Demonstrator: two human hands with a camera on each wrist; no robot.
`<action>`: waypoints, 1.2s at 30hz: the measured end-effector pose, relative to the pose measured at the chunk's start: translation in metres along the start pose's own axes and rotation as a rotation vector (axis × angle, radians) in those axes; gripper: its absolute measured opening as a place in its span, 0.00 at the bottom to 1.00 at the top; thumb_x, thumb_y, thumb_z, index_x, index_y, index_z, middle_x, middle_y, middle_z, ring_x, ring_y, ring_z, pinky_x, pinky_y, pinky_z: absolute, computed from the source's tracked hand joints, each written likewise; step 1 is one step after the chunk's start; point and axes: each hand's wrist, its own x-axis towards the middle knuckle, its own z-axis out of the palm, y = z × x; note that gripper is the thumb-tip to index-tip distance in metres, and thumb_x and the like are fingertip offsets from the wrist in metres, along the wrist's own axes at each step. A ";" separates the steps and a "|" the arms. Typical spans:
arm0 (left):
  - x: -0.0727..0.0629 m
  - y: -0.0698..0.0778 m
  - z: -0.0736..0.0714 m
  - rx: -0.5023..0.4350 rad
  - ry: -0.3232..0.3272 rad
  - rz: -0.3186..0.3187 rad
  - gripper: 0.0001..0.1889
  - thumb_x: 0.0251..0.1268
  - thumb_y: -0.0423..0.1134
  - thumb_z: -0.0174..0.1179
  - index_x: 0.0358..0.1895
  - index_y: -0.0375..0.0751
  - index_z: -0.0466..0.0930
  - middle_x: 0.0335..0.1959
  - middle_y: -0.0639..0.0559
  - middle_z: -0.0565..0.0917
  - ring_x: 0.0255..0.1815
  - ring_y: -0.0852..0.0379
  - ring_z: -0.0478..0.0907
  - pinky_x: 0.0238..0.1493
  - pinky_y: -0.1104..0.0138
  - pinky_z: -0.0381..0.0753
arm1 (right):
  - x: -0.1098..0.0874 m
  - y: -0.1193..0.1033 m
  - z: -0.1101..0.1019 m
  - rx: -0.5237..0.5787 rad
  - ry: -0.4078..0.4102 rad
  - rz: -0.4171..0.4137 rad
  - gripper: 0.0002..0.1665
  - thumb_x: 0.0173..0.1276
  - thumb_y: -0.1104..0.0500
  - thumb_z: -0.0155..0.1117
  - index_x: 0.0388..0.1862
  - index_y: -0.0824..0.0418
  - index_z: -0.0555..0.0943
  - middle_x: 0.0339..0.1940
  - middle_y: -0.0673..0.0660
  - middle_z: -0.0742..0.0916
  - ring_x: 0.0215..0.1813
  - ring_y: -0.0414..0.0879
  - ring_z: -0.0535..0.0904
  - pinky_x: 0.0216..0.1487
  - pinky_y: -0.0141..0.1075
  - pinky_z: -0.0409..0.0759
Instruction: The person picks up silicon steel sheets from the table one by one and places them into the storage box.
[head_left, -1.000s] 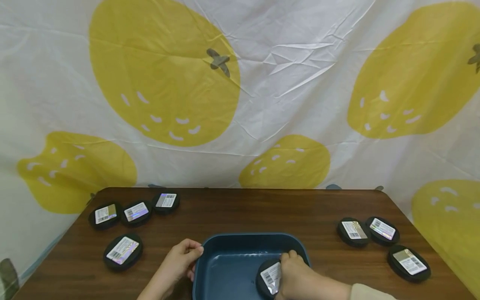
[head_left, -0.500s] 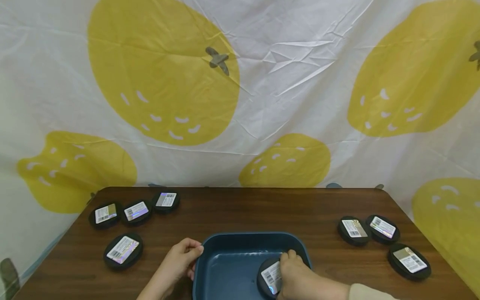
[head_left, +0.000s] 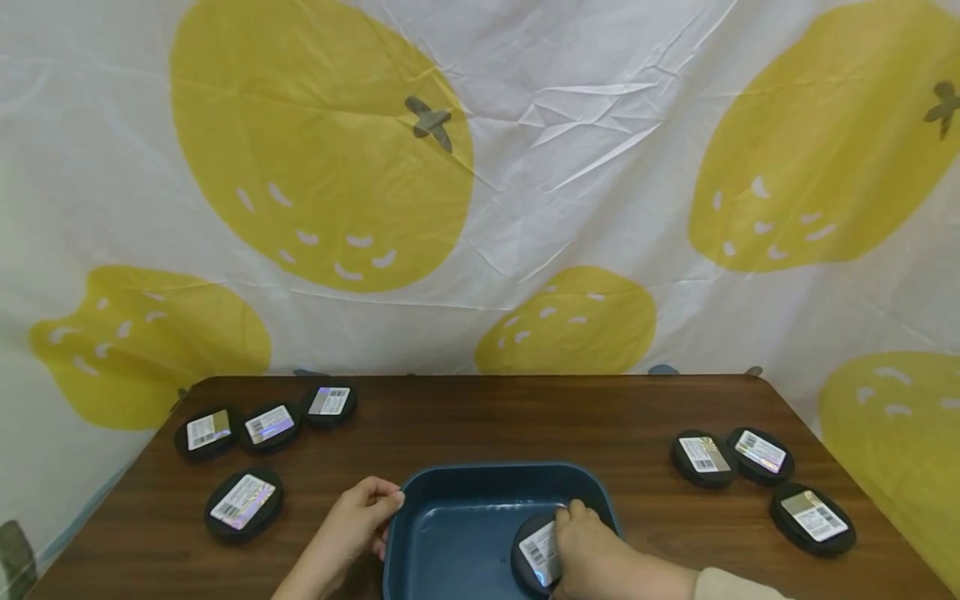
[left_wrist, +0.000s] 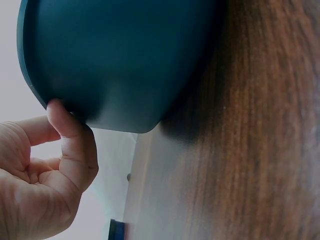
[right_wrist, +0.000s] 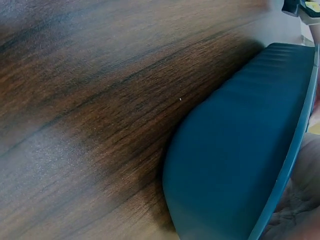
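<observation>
A dark blue rectangular tub sits at the table's front, its near end cut off by the head view. At its back left corner my left hand pinches the rim between thumb and fingers; the left wrist view shows this hand against the tub's outer wall. Inside the tub, toward the right, lies a flat round black container with a white barcode label. My right hand grips its right side, covering part of it. In the right wrist view the tub wall mostly hides that hand.
On the wooden table, several similar black containers lie at the left, including a nearer one and one farther back. Three more lie at the right, the nearest close to the table edge. A lemon-print cloth hangs behind.
</observation>
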 end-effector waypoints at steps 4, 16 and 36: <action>0.000 0.000 0.000 0.000 -0.001 -0.001 0.13 0.66 0.33 0.52 0.45 0.24 0.68 0.22 0.52 0.72 0.17 0.59 0.68 0.15 0.72 0.71 | -0.001 0.001 0.000 -0.033 0.009 -0.027 0.47 0.26 0.55 0.83 0.44 0.79 0.72 0.35 0.64 0.74 0.39 0.56 0.73 0.44 0.49 0.77; 0.000 0.000 0.000 0.019 -0.002 0.028 0.13 0.64 0.33 0.53 0.43 0.22 0.70 0.20 0.52 0.72 0.16 0.59 0.69 0.14 0.72 0.73 | -0.004 0.005 0.001 -0.086 0.016 -0.101 0.53 0.34 0.47 0.81 0.49 0.84 0.71 0.43 0.71 0.76 0.46 0.63 0.74 0.49 0.53 0.76; 0.002 -0.002 -0.001 0.025 -0.031 0.037 0.14 0.66 0.32 0.52 0.43 0.19 0.68 0.20 0.52 0.71 0.16 0.59 0.69 0.14 0.71 0.73 | -0.016 0.011 -0.015 -0.022 0.038 -0.079 0.62 0.55 0.27 0.55 0.70 0.73 0.54 0.71 0.72 0.57 0.72 0.64 0.49 0.68 0.59 0.51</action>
